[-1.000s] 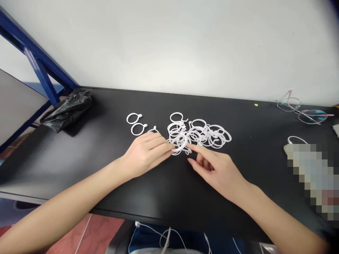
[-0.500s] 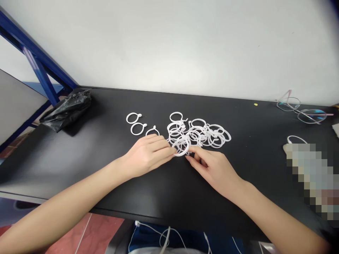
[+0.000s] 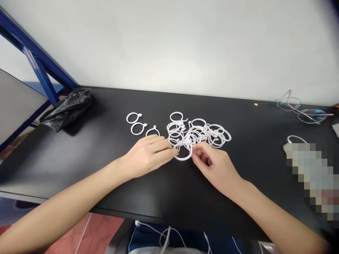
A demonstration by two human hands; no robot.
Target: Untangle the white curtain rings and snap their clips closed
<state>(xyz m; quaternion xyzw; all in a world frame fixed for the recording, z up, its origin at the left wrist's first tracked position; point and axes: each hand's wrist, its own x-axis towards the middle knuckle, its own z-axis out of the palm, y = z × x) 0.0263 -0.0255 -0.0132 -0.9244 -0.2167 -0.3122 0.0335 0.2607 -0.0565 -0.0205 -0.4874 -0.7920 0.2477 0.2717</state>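
A white plastic ring [image 3: 183,158], looking like a curtain ring, is tilted up at the near edge of a pile. My left hand [image 3: 148,155] pinches its left side between thumb and fingers. At its right side, the thumb and index finger of my right hand [image 3: 214,160] are closed on the rim. Behind lies the tangled pile of similar white rings [image 3: 215,135], some with small knobs or tails. Apart on the left are a ring [image 3: 132,118], a second ring [image 3: 137,129] and a third ring [image 3: 153,129], this last partly hidden by my left hand.
The black tabletop [image 3: 111,120] meets a white wall [image 3: 172,46]. A crumpled black plastic bag [image 3: 67,109] is at the far left beside a blue metal frame [image 3: 39,70]. Eyeglasses [image 3: 302,109] and a blurred-out flat object [image 3: 312,176] lie on the right. White cables [image 3: 166,238] hang below the front edge.
The held ring has come slightly nearer and to the right. My right thumb and index finger, apart earlier, have closed on its right side. The left hand has barely moved.
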